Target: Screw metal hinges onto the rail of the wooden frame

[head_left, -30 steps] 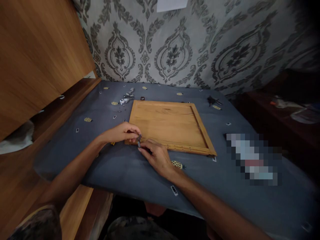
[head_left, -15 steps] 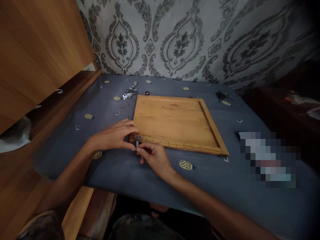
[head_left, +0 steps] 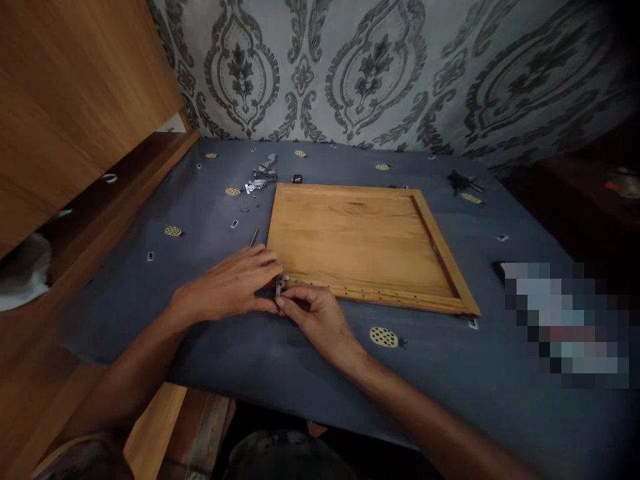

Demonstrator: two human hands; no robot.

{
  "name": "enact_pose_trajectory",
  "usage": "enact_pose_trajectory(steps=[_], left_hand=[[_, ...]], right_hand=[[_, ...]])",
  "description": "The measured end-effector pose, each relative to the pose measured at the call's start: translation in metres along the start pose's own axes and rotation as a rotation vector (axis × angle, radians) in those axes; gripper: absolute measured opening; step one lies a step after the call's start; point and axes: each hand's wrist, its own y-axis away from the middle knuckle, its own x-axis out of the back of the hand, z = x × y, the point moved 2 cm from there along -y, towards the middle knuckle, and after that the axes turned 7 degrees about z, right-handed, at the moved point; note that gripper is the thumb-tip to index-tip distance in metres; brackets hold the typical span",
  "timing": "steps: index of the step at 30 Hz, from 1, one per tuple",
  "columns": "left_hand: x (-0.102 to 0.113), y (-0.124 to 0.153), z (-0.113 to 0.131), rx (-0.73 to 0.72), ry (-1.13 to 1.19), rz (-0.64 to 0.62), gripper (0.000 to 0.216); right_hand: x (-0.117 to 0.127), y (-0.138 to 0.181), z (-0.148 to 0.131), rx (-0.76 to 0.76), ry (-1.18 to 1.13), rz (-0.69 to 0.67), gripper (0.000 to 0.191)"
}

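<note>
A wooden cabinet door (head_left: 350, 233) with a raised frame lies flat, a row of small dark holes along its near edge. At its near left corner is a small metal hinge (head_left: 280, 285), partly hidden by fingers. My right hand (head_left: 320, 317) pinches the hinge's near end between thumb and fingertips. My left hand (head_left: 233, 283) closes around it from the other side, its fingers over the door's corner and its thumb by the hinge's lower end.
Several metal hinges (head_left: 263, 179) and small screws (head_left: 245, 208) lie beyond on the cloth-covered table (head_left: 300, 373). A thin metal rod (head_left: 254, 237) rests left of the door. A dark object (head_left: 463, 183) is at back right, a blurred-out item (head_left: 565, 320) at right.
The hinge has tilted and sits closer to the door's corner. My left hand's fingers have come lower and nearer to it. The view has shifted slightly.
</note>
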Motion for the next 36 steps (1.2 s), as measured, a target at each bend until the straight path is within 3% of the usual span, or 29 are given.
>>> enact_pose_trajectory(steps=[8, 16, 18, 22, 25, 29, 36], left_hand=[[0.001, -0.003, -0.003, 0.035, 0.089, 0.002, 0.024], [-0.001, -0.003, -0.001, 0.028, 0.023, 0.008, 0.021], [0.000, -0.003, -0.001, 0.043, 0.011, 0.007, 0.019], [0.003, -0.004, -0.002, 0.052, 0.021, 0.001, 0.017], [0.001, -0.005, -0.003, 0.065, 0.042, -0.019, 0.019], [-0.002, -0.006, -0.007, 0.089, 0.074, -0.034, 0.022], [0.016, 0.002, -0.016, 0.160, 0.112, 0.000, 0.039]], right_hand=[[0.002, 0.001, -0.003, -0.018, 0.018, -0.019, 0.026], [0.004, -0.001, -0.003, -0.040, 0.046, -0.051, 0.033], [0.009, 0.002, -0.003, 0.035, 0.124, 0.001, 0.034], [0.021, 0.011, -0.006, 0.355, 0.411, 0.170, 0.028], [0.021, 0.013, -0.005, 0.503, 0.712, 0.121, 0.038], [0.018, 0.012, -0.004, 0.548, 0.982, 0.039, 0.042], [0.015, 0.013, -0.004, 0.542, 1.082, 0.009, 0.045]])
